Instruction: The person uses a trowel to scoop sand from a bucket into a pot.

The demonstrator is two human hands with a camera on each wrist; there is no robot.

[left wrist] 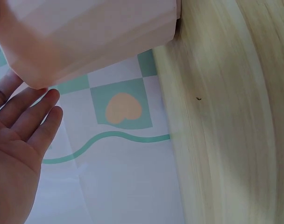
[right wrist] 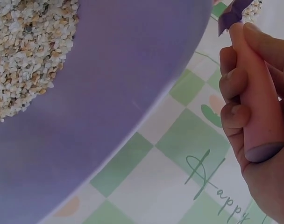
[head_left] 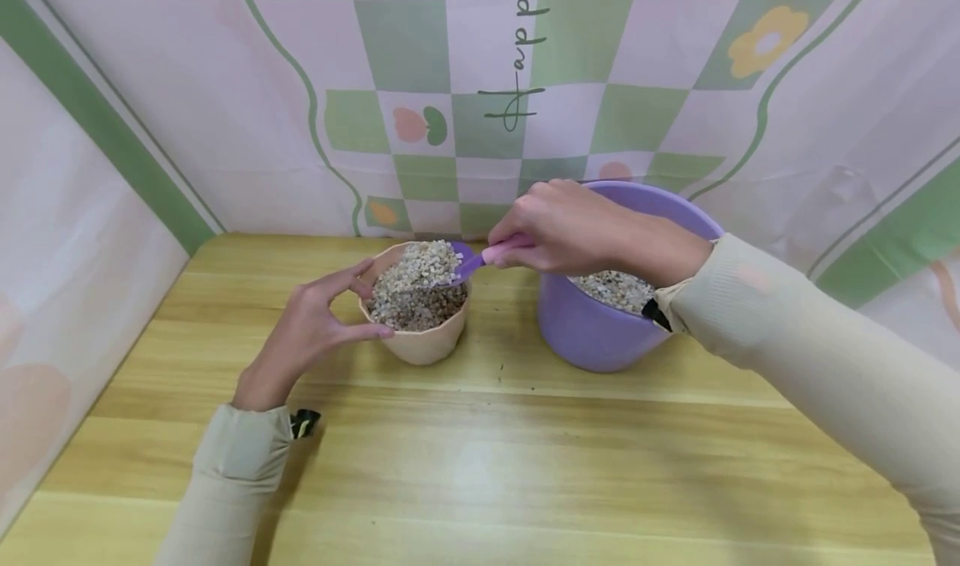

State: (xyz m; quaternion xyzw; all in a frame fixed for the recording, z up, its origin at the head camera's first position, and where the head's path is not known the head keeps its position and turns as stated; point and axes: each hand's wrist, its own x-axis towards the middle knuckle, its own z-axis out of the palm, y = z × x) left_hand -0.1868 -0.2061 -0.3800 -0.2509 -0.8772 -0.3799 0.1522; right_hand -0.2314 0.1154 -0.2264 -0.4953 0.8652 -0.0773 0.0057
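Note:
My left hand (head_left: 318,320) holds the side of a cream faceted flower pot (head_left: 423,347), with thumb and index finger at its rim. In the left wrist view the other fingers (left wrist: 37,112) reach beside the pot's wall (left wrist: 95,37). Dark granular material fills the pot. My right hand (head_left: 562,224) grips the pink handle (right wrist: 259,98) of a purple scoop (head_left: 468,267). Pale gravel (head_left: 427,264) is heaped on the scoop, which is over the pot. Below my right forearm stands a purple bucket (head_left: 592,341) holding more gravel (right wrist: 30,51).
Pot and bucket stand toward the back of a wooden table (head_left: 465,458). A few dark specks lie between them. Behind hangs a checkered cloth (head_left: 487,74) with flower and fruit prints, and pale cloth also covers both sides.

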